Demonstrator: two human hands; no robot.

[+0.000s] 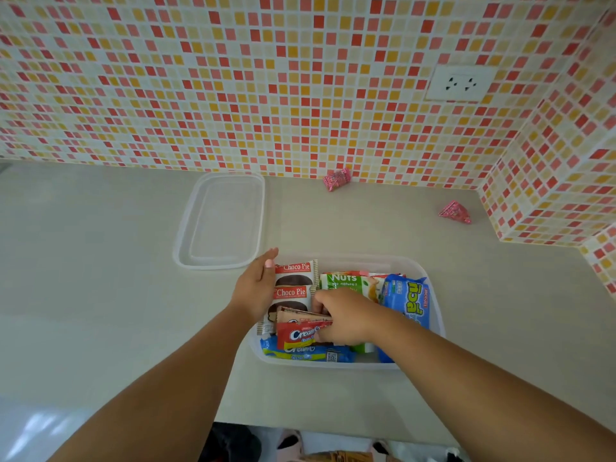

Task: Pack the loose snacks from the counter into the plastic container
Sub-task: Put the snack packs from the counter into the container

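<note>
Plastic container (pixel 435 315) sat on counter (pixel 100 295), packed with snacks. Left hand (pixel 256 288) lay flat, open, against Choco Pie packs (pixel 293 278). Right hand (pixel 346 316) pinched red Cream-O packet (pixel 300 333), seemingly inside container. Two pink snacks (pixel 336 179) remained loose near wall.

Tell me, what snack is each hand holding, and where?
The right hand pinches the red Cream-O packet at its right end. The left hand only rests flat against the Choco Pie packs, gripping nothing.

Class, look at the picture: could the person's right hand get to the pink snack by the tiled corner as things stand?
Probably yes: bare counter lies between the right hand and the pink snack, though the hand must first leave the red packet.
</note>
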